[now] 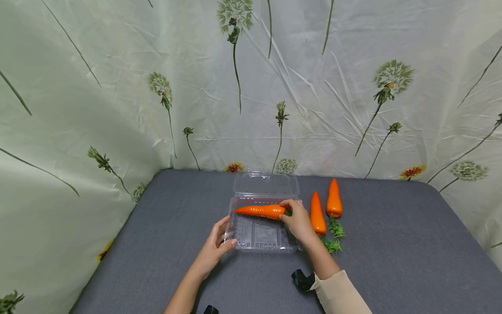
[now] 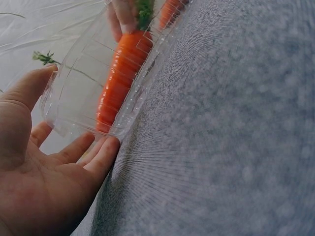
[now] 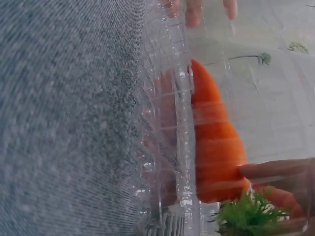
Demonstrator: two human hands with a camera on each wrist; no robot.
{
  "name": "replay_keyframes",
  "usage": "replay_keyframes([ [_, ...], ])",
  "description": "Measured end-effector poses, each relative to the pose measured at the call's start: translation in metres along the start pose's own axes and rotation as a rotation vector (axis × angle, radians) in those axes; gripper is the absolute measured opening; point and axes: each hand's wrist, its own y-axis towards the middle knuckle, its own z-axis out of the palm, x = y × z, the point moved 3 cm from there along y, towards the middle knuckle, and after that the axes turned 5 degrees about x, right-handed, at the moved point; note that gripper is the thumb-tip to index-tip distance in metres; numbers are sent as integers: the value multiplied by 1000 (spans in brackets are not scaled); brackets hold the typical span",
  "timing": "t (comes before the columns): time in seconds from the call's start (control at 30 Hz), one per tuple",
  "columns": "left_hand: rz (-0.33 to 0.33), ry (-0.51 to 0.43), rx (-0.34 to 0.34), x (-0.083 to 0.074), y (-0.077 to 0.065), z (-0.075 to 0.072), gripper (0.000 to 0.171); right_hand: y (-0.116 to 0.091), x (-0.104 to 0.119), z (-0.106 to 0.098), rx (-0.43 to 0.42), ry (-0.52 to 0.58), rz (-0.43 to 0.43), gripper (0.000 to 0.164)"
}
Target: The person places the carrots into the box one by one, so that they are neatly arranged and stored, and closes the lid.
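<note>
I judge that the present step is the placing of the carrot (image 1: pixel 259 211) inside the clear box (image 1: pixel 264 234), along its far side. The right hand (image 1: pixel 296 220) pinches it near the green leaves (image 3: pixel 248 216); the left hand (image 1: pixel 216 241), with extended fingers, touches the box's left end. Next, I would need a gentle release. The carrot is glossy, orange and tapered.

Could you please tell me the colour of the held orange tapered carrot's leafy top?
The feathery leafy top is green, showing best in the right wrist view.
</note>
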Motion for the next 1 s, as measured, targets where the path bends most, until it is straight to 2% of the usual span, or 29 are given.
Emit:
replay_keyframes([
  [0.3,24,-2,12,1,1,0,68,-3,0,0,31,144,-9,32],
  [0.57,14,-34,-6,-1,-1,0,67,-6,3,-2,-38,231,-167,30],
  [0.7,3,-32,-5,-10,-3,2,68,-6,4,-4,-79,267,-211,30],
  [0.87,7,-14,7,-26,-7,6,67,-13,14,-12,-84,344,-196,37],
  [1.0,-1,-5,6,-30,-8,8,67,-22,29,-23,-70,387,-162,42],
])
